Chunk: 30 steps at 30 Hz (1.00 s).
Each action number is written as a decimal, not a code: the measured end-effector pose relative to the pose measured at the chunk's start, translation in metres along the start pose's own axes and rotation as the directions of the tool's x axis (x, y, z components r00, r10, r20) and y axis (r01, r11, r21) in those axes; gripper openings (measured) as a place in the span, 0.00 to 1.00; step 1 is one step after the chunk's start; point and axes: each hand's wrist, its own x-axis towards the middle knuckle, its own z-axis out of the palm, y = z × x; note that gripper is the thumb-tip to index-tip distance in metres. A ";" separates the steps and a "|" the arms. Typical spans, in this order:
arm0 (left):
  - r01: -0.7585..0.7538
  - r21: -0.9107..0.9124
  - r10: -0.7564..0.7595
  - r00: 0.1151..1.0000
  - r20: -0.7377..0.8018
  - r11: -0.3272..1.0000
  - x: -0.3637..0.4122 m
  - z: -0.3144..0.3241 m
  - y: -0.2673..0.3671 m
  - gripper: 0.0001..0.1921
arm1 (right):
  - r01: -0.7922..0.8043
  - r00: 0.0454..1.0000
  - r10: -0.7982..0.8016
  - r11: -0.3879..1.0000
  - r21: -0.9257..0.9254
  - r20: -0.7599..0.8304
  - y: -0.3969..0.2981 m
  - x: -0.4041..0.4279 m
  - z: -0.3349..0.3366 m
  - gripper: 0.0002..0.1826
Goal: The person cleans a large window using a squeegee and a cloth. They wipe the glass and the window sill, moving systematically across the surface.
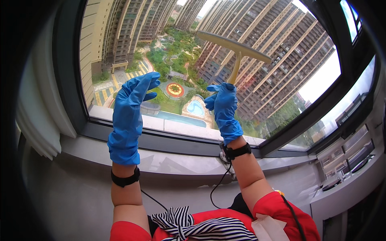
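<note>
My right hand (223,101), in a blue rubber glove, holds the handle of a yellowish window squeegee (235,46). The squeegee's wide head is raised in front of the large window pane (169,75); whether it touches the glass I cannot tell. My left hand (134,90), also gloved in blue, is raised before the left part of the pane with its fingers loosely bent and nothing seen in it. Black bands with cables circle both wrists.
The dark window frame (181,145) runs below the pane, above a pale stone sill (181,162). A whitish cloth (224,159) lies on the sill behind my right wrist. White curtains (42,90) hang at left. A counter (343,183) with several objects stands at right.
</note>
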 end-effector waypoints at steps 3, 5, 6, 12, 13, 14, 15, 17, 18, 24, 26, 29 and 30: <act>-0.011 0.013 0.011 1.000 0.011 1.000 0.000 0.010 -0.010 0.17 | -0.245 0.969 0.246 0.969 -0.038 0.020 0.128 -0.080 -0.028 0.10; -0.014 0.055 0.011 0.999 0.045 0.998 -0.002 0.012 -0.015 0.17 | -0.510 0.860 0.507 0.856 -0.084 -0.053 0.184 -0.145 -0.028 0.12; -0.006 0.078 0.002 0.999 0.046 0.997 -0.004 0.012 -0.012 0.17 | -0.562 0.826 0.563 0.815 -0.140 -0.040 0.213 -0.173 -0.028 0.13; 0.050 0.179 -0.073 0.989 0.128 0.983 -0.013 0.018 -0.038 0.17 | -0.734 0.679 0.733 0.677 0.056 0.033 0.232 -0.207 -0.027 0.14; 0.030 0.183 -0.057 0.988 0.144 0.983 -0.013 0.020 -0.039 0.18 | -0.744 0.668 0.743 0.667 0.031 0.038 0.225 -0.204 -0.027 0.15; 0.016 0.190 -0.047 0.987 0.155 0.982 -0.015 0.020 -0.040 0.18 | -0.752 0.658 0.751 0.659 0.004 0.054 0.214 -0.204 -0.024 0.15; 0.003 0.174 -0.035 0.983 0.182 0.985 -0.014 0.027 -0.047 0.18 | -0.753 0.657 0.753 0.658 -0.020 0.047 0.203 -0.200 -0.030 0.16; -0.071 0.194 0.022 0.970 0.242 0.978 -0.009 0.030 -0.058 0.19 | -0.834 0.523 0.840 0.539 -0.117 0.142 0.200 -0.191 -0.046 0.20; -0.144 0.202 0.081 0.953 0.291 0.969 -0.007 0.033 -0.066 0.19 | -0.834 0.515 0.844 0.533 -0.139 0.147 0.202 -0.192 -0.060 0.20; 0.005 0.083 -0.013 0.995 0.097 0.997 -0.008 0.067 -0.075 0.17 | -0.777 0.628 0.778 0.628 0.028 -0.008 0.180 -0.203 -0.111 0.13; 0.028 0.053 -0.033 0.993 0.110 0.998 -0.010 0.078 -0.078 0.17 | -0.798 0.603 0.793 0.602 -0.041 -0.085 0.190 -0.208 -0.153 0.16; -0.054 0.119 0.031 0.982 0.184 0.991 -0.018 0.091 -0.076 0.17 | -0.757 0.634 0.715 0.651 -0.049 -0.293 0.199 -0.216 -0.208 0.36; -0.023 0.087 0.003 0.976 0.220 0.996 -0.016 0.090 -0.079 0.17 | -0.766 0.605 0.703 0.642 -0.033 -0.374 0.202 -0.216 -0.223 0.39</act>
